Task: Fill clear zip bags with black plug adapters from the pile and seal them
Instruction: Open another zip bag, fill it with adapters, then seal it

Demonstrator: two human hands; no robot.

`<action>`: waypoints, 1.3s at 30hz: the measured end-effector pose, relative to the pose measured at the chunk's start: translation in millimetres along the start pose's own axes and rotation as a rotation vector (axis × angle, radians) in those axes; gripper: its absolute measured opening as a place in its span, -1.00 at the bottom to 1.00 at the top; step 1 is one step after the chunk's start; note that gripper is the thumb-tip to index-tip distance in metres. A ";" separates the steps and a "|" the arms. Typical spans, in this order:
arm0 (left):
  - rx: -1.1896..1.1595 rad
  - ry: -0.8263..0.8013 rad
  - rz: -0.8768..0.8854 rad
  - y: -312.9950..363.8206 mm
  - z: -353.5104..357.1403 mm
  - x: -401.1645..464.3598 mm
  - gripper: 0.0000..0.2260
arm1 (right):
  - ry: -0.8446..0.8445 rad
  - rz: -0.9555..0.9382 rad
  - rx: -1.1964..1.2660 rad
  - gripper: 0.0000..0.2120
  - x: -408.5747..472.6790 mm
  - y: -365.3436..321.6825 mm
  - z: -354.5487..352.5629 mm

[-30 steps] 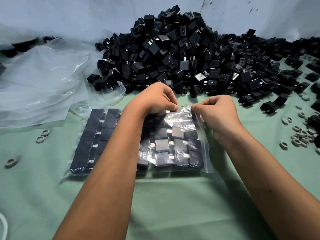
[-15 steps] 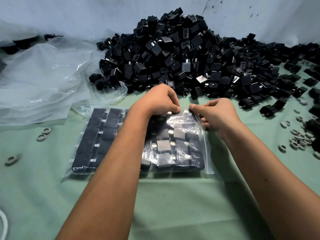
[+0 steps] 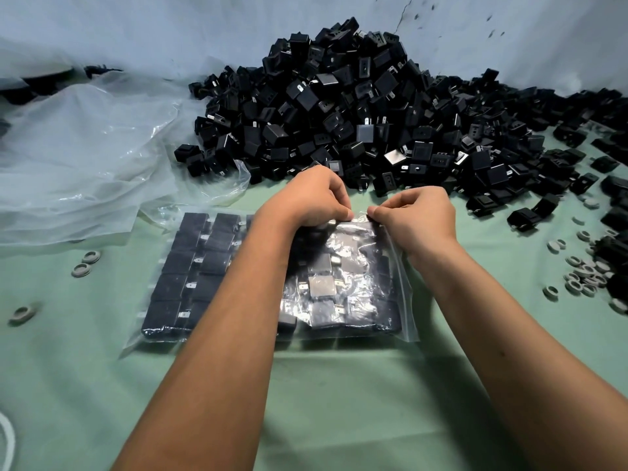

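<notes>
Nowhere is any readable writing, brand or label showing: the adapters are plain black and the bags are unprinted. Everything is sitting on a pale green cloth-covered table (image 3: 339, 402), which is running back to a light blue-grey wall (image 3: 170, 28) marked by a thin crack and a few dark specks. Taking the clear zip bag (image 3: 401, 300) near the middle as the landmark, the big pile of black plug adapters (image 3: 356, 113) is heaping up just behind it against the wall and trailing off to the right, a crumpled heap of clear plastic sheeting (image 3: 85, 158) is lying behind and to its left, and small grey rubber rings (image 3: 584, 277) are scattering to its right, with a few more to its left. This bag is lying flat, packed with adapters in rows, and is overlapping a second filled bag (image 3: 190, 266) just beside it on the left. Both forearms are reaching forward over the bag. At its far edge, the left hand (image 3: 312, 195) is curling its fingers and pinching the zip strip, and the right hand (image 3: 418, 215) is pinching the same strip just beside it, their fingertips nearly touching.
</notes>
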State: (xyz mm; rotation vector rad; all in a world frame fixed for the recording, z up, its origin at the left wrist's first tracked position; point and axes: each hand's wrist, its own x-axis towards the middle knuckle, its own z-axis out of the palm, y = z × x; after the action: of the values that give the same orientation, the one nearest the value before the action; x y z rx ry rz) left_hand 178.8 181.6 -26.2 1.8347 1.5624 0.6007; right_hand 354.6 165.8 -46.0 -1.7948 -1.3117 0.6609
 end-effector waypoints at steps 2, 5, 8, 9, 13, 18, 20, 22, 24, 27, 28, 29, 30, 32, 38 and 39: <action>-0.002 0.001 0.001 -0.1 0.5 0.6 -0.89 | 0.017 -0.017 0.017 -0.79 -2.1 1.3 -0.3; -0.006 -0.001 0.004 0.6 1.3 1.1 -0.84 | 0.011 0.002 0.045 -0.79 -2.6 6.2 -4.2; 0.006 -0.004 0.006 1.7 2.5 0.8 -0.78 | -0.102 0.045 0.131 -0.78 -2.7 10.8 -8.3; 0.010 -0.005 0.005 2.2 3.1 0.7 -0.77 | -0.125 0.039 0.126 -0.78 -3.3 11.7 -9.7; 0.018 -0.001 -0.007 3.5 5.4 1.2 -0.76 | -0.171 -0.017 0.005 -0.79 -4.1 12.7 -15.0; 0.020 0.000 -0.025 4.5 6.2 1.6 -0.74 | -0.221 0.014 0.067 -0.81 -6.1 12.0 -24.4; 0.020 -0.001 -0.028 4.8 5.8 1.9 -0.74 | -0.213 0.015 0.069 -0.80 -8.4 12.3 -27.9; 0.017 -0.003 -0.032 5.2 5.7 1.6 -0.74 | -0.223 0.020 0.068 -0.80 -11.1 12.0 -28.8; 0.012 -0.009 -0.036 5.5 6.1 1.3 -0.75 | -0.249 0.038 0.088 -0.81 -12.9 11.4 -28.3; 0.008 -0.011 -0.037 6.1 6.2 0.5 -0.75 | -0.288 0.056 0.133 -0.82 -13.0 10.3 -28.6; 0.009 -0.011 -0.036 6.0 6.0 0.4 -0.75 | -0.294 0.060 0.146 -0.82 -12.3 10.2 -29.3; 0.011 -0.011 -0.034 6.1 5.9 0.4 -0.75 | -0.299 0.066 0.161 -0.82 -11.6 10.7 -29.8; 0.015 -0.011 -0.033 5.9 5.8 0.5 -0.75 | -0.303 0.074 0.170 -0.82 -10.9 11.2 -30.6; 0.031 -0.004 -0.026 5.3 5.8 1.3 -0.75 | -0.304 0.087 0.162 -0.83 -8.0 13.4 -31.7; 0.171 0.079 0.004 6.8 11.8 6.4 -0.73 | -0.249 0.064 0.166 -0.83 -1.8 18.6 -33.2; 0.211 0.092 0.009 9.0 12.6 6.1 -0.73 | -0.182 -0.001 0.111 -0.84 0.8 18.3 -31.7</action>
State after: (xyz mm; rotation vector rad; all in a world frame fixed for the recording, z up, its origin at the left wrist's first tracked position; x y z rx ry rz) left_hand 195.0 184.5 -28.7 1.9942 1.7347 0.5488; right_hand 389.4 154.6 -44.0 -1.6756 -1.3664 0.8964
